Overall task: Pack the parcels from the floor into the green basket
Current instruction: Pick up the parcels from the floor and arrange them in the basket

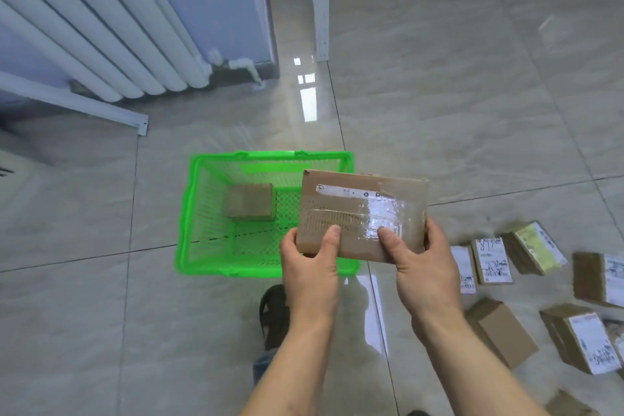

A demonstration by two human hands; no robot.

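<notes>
A flat brown cardboard parcel (361, 209) with clear tape and a white label strip is held in the air over the right side of the green basket (199, 213). My left hand (310, 267) grips its near left corner, thumb on top. My right hand (418, 263) grips its near right edge, thumb on the tape. Inside the basket lies one small brown parcel (250, 202). Several more parcels lie on the floor at the right, among them a labelled one (491, 260) and a plain brown box (503, 331).
The basket stands on a glossy tiled floor. A white radiator (101, 30) and a white bar (77, 101) are at the back left, a white shelf post (320, 0) at the back centre. My dark shoe (275, 314) is just in front of the basket.
</notes>
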